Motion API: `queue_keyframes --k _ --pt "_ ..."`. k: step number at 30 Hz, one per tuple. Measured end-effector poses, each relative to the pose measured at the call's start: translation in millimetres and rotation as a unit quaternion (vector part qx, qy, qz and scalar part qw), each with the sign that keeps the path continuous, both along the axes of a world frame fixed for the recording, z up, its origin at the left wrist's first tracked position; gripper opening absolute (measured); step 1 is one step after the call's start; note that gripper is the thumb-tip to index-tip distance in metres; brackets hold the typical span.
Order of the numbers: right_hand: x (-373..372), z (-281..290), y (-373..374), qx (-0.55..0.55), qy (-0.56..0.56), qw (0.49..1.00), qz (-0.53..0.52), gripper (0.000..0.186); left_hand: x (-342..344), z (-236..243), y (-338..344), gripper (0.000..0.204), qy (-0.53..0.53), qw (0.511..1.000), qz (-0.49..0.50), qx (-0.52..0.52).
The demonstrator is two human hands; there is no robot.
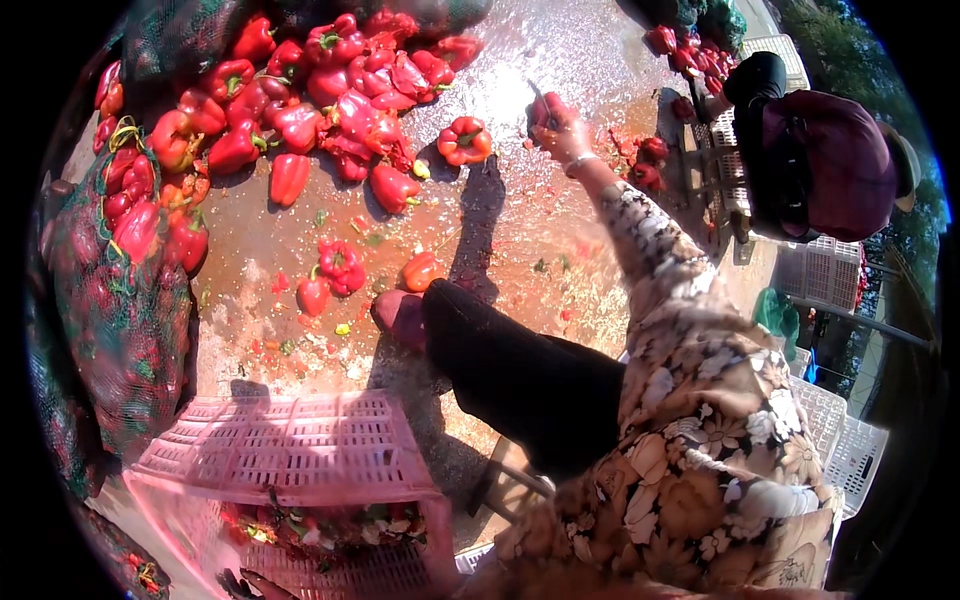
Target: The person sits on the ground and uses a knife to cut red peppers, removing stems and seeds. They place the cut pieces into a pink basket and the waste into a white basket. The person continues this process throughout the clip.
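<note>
My right hand (562,138), at the upper middle, is closed round what looks like a knife (538,98), with something red at the fingers, hard to make out. A red pepper (463,140) lies left of it on the wet, seed-strewn floor (510,230). Dark gloved fingers (255,585), apparently my left hand, show at the bottom edge by a pink crate (280,440) holding pepper scraps; their grip is unclear. My leg in black trousers stretches across the middle.
A pile of red peppers (290,165) and full green mesh sacks (125,330) fill the left. Another person (830,170) in a hat bends at the right beside white crates (820,430). More peppers (690,55) lie at the upper right, with a few loose ones (340,268) mid-floor.
</note>
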State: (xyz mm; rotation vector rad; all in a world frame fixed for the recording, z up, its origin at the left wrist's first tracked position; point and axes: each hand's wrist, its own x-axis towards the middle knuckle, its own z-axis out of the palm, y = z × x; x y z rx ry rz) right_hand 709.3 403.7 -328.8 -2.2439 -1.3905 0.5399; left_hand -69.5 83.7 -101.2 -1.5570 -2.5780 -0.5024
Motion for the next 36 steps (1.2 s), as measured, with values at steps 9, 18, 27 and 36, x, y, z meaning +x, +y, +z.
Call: queue_keyframes --k 9,18,27,36 --pt "7.7 -5.5 15.5 -0.015 0.215 0.933 -0.289 0.078 7.7 -0.9 13.4 0.049 0.049 0.997 -0.057 -0.014" --pt "-54.4 0.6 -33.2 0.005 0.338 0.899 -0.279 0.063 5.1 26.2 5.8 0.041 -0.086 0.994 0.049 -0.049" --pt "-323.8 209.1 -80.2 -0.117 0.632 0.752 0.144 0.037 86.9 71.2 8.3 0.032 -0.545 0.828 0.072 0.110" --pt "-557.3 356.6 -239.9 -0.097 0.602 0.620 0.494 0.032 101.3 148.8 -59.0 0.031 -0.696 0.629 0.025 0.345"
